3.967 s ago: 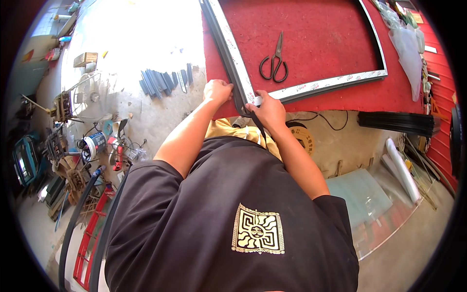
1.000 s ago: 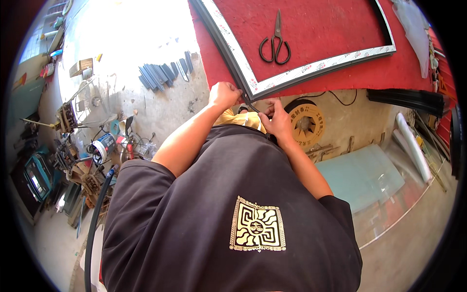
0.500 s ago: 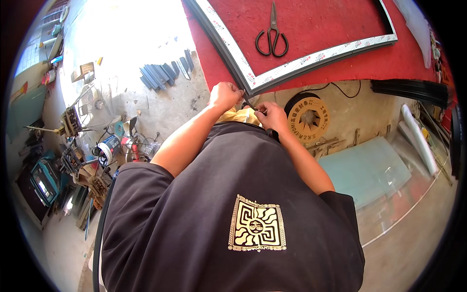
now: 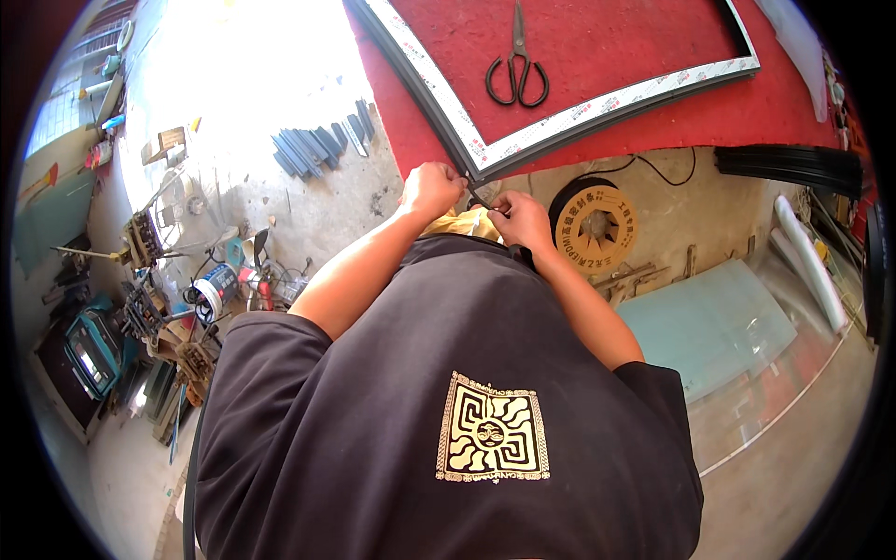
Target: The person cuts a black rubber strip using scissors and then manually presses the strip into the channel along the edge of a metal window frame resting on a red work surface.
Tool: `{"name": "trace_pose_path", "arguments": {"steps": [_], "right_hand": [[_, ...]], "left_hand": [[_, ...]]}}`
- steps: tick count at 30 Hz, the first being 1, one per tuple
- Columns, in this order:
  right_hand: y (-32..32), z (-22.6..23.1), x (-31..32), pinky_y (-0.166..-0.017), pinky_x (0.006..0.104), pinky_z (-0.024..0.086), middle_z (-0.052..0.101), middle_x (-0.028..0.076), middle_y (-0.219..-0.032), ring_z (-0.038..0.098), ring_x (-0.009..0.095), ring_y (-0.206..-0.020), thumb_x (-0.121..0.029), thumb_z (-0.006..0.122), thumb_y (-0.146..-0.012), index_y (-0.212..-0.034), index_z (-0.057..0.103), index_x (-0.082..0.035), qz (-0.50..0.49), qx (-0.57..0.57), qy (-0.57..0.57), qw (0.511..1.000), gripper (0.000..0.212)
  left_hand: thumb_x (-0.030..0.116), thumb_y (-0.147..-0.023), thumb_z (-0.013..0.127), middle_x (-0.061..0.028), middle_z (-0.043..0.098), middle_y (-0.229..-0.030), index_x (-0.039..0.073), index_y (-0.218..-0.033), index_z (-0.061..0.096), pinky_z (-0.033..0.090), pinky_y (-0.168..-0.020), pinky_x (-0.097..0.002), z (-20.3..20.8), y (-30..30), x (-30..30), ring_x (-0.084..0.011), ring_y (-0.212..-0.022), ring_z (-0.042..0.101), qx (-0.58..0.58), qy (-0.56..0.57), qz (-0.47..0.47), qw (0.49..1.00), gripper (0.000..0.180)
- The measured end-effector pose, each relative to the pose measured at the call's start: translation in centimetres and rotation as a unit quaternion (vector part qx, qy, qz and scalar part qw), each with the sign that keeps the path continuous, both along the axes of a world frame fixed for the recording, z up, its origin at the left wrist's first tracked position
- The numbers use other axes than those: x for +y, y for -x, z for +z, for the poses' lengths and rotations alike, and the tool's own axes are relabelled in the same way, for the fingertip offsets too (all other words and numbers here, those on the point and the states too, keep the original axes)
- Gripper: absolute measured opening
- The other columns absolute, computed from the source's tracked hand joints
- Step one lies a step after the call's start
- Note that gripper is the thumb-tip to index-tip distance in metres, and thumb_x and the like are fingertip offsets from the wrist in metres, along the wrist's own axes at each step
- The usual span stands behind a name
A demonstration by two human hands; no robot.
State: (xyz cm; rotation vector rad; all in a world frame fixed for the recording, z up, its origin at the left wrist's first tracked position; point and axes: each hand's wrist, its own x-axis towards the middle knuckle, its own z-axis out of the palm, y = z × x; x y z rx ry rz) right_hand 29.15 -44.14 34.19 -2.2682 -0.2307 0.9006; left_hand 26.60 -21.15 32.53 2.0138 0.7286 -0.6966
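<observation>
A dark window frame point(image 4: 569, 126) with printed white film on its face lies on a red-covered table point(image 4: 607, 56). At its near corner my left hand point(image 4: 432, 191) is closed, thumb and fingertips pinching a thin black rubber sealing strip point(image 4: 479, 199). My right hand point(image 4: 523, 220), just to the right and a little nearer my body, pinches the same strip with curled fingers. Only a short piece of strip shows between the two hands; my fingers hide the rest. Black-handled scissors point(image 4: 519, 42) lie inside the frame's outline, apart from both hands.
Right of my right hand stands a reel point(image 4: 595, 227) of black strip with a yellowish cardboard side. Black profiles point(image 4: 789, 170) jut beside the table edge. A glass sheet point(image 4: 709, 322) lies lower right. Grey offcuts point(image 4: 317, 147) and a bucket point(image 4: 217, 285) are on the left floor.
Both hands stay at the frame corner with nearly the same grip on the strip. The whole view has shifted slightly; the scissors and frame have not visibly moved on the table.
</observation>
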Motion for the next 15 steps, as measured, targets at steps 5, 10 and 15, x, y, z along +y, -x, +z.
{"name": "trace_pose_path", "arguments": {"steps": [5,10,15], "right_hand": [[-0.3,-0.2,-0.3,-0.084,0.0447,0.061,0.079,0.011,-0.103,0.079,0.030,-0.094,-0.025,0.088,-0.087,-0.104,0.080,-0.010,0.003,-0.001,-0.001,1.000,0.024],[-1.0,-0.2,-0.3,-0.084,0.0453,0.062,0.079,0.012,-0.103,0.079,0.032,-0.096,-0.024,0.087,-0.087,-0.105,0.080,-0.010,0.022,-0.009,0.011,1.000,0.024],[-0.6,-3.1,-0.7,-0.085,0.0477,0.062,0.080,0.014,-0.104,0.079,0.035,-0.096,-0.023,0.088,-0.085,-0.105,0.080,-0.010,0.014,-0.010,-0.031,0.999,0.026]], "left_hand": [[0.034,-0.093,0.082,-0.0072,0.085,-0.084,0.009,-0.097,0.089,0.063,-0.087,-0.0403,-0.6,0.8,0.3,-0.0237,-0.084,0.083,0.021,0.065,0.061,0.996,0.026],[0.032,-0.095,0.083,-0.0081,0.084,-0.081,0.006,-0.094,0.087,0.063,-0.082,-0.0383,0.5,0.0,-0.4,-0.0224,-0.080,0.083,0.013,0.026,0.033,0.999,0.027],[0.034,-0.096,0.082,-0.0094,0.081,-0.075,0.001,-0.089,0.085,0.062,-0.074,-0.0369,1.1,-0.7,-1.2,-0.0198,-0.071,0.080,-0.033,-0.063,-0.064,0.995,0.034]]}}
